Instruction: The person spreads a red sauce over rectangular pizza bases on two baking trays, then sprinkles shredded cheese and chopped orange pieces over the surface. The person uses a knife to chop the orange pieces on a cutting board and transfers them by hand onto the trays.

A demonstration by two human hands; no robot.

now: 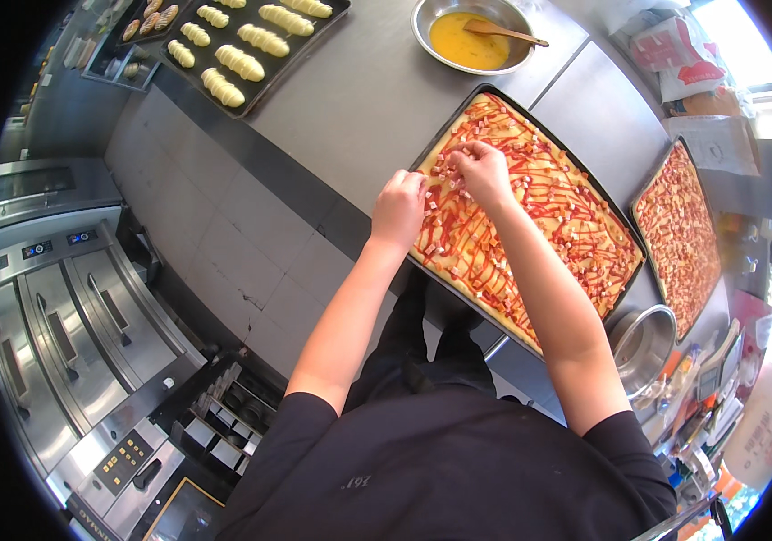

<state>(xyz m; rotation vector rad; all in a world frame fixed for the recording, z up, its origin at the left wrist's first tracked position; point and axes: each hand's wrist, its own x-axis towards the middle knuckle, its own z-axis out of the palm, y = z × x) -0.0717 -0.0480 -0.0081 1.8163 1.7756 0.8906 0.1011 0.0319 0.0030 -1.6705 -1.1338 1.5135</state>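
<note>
A dark baking tray (588,177) holds a large flat sheet of dough (548,223) with zigzag lines of red sauce and small pink and white cubes, seemingly diced ham. My left hand (399,209) is over the tray's left edge, fingers curled downward; what lies inside them is hidden. Just to the right, my right hand (480,169) hovers above the upper left part of the dough, its fingertips drawn together near several cubes. Whether it pinches any of them cannot be made out.
A steel bowl (423,40) of yellow liquid with a wooden spatula (501,30) stands beyond the tray. Rolled dough pieces fill a black tray (264,95) at upper left. Another topped sheet (676,237) and an empty steel pot (649,345) are at right.
</note>
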